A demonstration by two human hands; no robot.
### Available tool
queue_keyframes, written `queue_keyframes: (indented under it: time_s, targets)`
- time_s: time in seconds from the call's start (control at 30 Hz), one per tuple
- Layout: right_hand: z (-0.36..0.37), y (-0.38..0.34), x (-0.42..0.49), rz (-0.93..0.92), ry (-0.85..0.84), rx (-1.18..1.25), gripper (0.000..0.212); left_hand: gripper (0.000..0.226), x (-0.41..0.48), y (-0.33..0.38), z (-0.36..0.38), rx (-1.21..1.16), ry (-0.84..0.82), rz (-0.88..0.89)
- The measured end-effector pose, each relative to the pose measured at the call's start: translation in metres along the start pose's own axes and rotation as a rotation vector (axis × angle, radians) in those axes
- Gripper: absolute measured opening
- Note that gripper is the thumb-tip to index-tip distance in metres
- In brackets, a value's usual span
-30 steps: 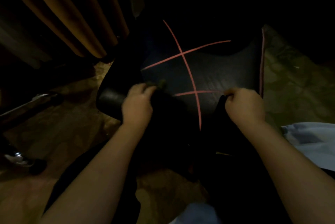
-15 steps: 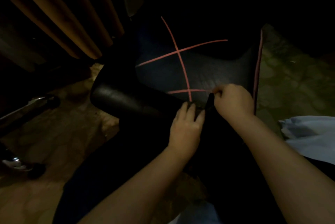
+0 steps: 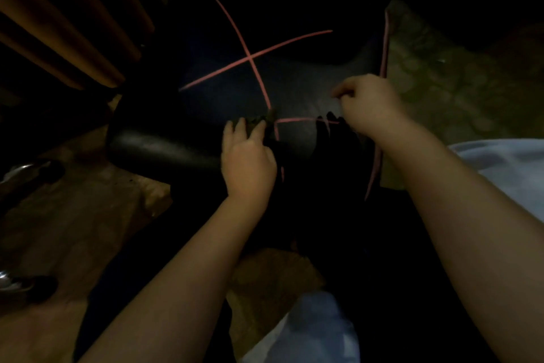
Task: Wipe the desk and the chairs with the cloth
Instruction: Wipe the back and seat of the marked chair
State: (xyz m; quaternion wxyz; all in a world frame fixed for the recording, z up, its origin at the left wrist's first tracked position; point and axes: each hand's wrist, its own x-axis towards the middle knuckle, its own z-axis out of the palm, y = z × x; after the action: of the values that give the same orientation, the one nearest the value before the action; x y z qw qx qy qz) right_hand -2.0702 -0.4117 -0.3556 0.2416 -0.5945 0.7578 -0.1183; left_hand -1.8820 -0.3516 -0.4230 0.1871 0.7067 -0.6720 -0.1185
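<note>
The dark cloth (image 3: 260, 121), judged light and limp and best taken by its corners, is held over the chair seat (image 3: 294, 89) front, one corner pinched by the left hand (image 3: 248, 159), the other seemingly gripped in the curled right hand (image 3: 368, 103).

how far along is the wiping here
Nothing shows as finished; it is too dark to judge clean areas. In hand: the left hand holds the cloth on the black chair seat, right hand curled beside it. Still to do: the desk, which is not in view.
</note>
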Motion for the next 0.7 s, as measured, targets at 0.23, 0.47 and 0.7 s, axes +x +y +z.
queue_keyframes:
  time_s: [0.23,0.47,0.7]
  targets:
    - [0.026,-0.010,-0.051,-0.018,-0.094,-0.164,0.033,0.061,-0.006,0.050,-0.012,-0.488,-0.441,-0.167]
    - [0.112,-0.036,-0.106,-0.338,0.003,-0.280,0.065,0.044,0.029,-0.041,-0.074,-0.289,-0.084,-0.215]
    - [0.126,-0.028,-0.091,-0.606,0.054,-0.270,0.035,0.046,0.027,-0.065,-0.058,-0.056,-0.236,-0.115]
